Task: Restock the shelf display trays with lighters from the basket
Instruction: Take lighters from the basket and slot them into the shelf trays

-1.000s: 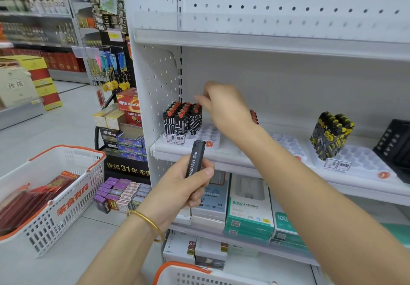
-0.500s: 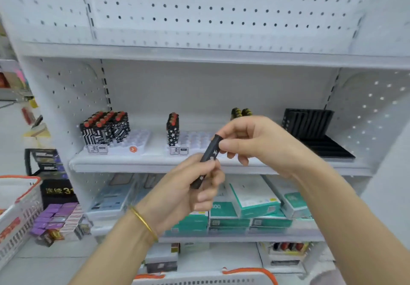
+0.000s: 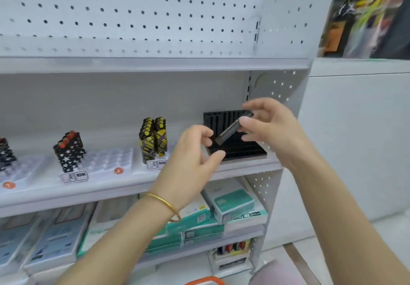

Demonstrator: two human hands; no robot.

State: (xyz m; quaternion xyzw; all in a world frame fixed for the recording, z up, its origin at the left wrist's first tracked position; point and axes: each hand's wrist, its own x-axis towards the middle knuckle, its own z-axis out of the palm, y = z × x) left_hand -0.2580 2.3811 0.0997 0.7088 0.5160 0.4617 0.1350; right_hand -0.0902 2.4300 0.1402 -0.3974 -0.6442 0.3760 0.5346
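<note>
white pegboard shelving point(image 3: 133, 18) | pale floor point(image 3: 399, 227) | blurred goods, perhaps point(image 3: 366, 18)

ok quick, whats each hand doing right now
left hand: fingers loosely curled near the lower end of the black lighter, cannot tell if it grips it
right hand: closed, pinching the black lighter's upper end

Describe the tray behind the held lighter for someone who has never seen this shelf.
Find the white shelf unit's middle shelf, the one carrying lighter trays. Go to its far right end, against the perforated side panel. The black tray there has a ribbed upright back, unlike the pale dimpled trays to its left.
</note>
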